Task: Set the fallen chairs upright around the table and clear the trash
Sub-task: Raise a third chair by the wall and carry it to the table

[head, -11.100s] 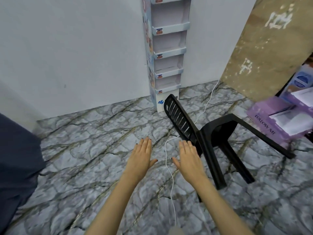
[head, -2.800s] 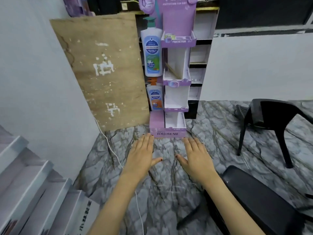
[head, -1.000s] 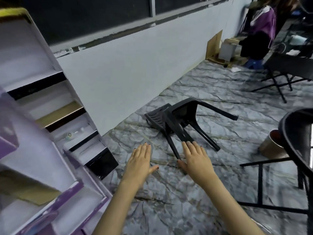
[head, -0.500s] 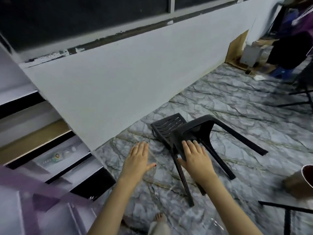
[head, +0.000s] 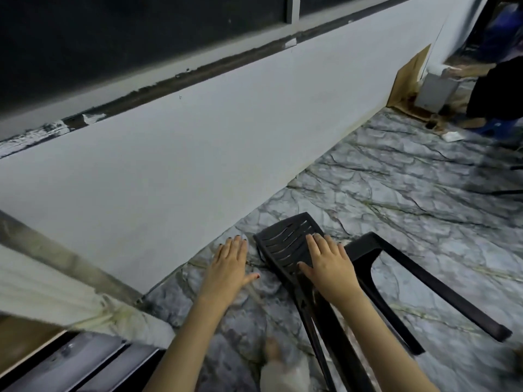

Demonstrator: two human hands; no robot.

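A black plastic chair [head: 285, 244] lies on its side on the marble-patterned floor, slatted backrest toward the white wall, legs pointing right and toward me. My right hand [head: 328, 264] hovers flat over the backrest and seat edge, fingers spread, not gripping. My left hand [head: 230, 265] is held flat and open over bare floor just left of the backrest, holding nothing.
A long white wall [head: 198, 142] runs close behind the chair. A shelf unit [head: 65, 360] stands at the lower left. A person in dark clothes [head: 492, 89] and boxes [head: 435, 89] are at the far right. My foot [head: 273, 350] shows below.
I have moved closer to the fallen chair. Both hands stay open; the right one now sits over the backrest instead of the seat edge.
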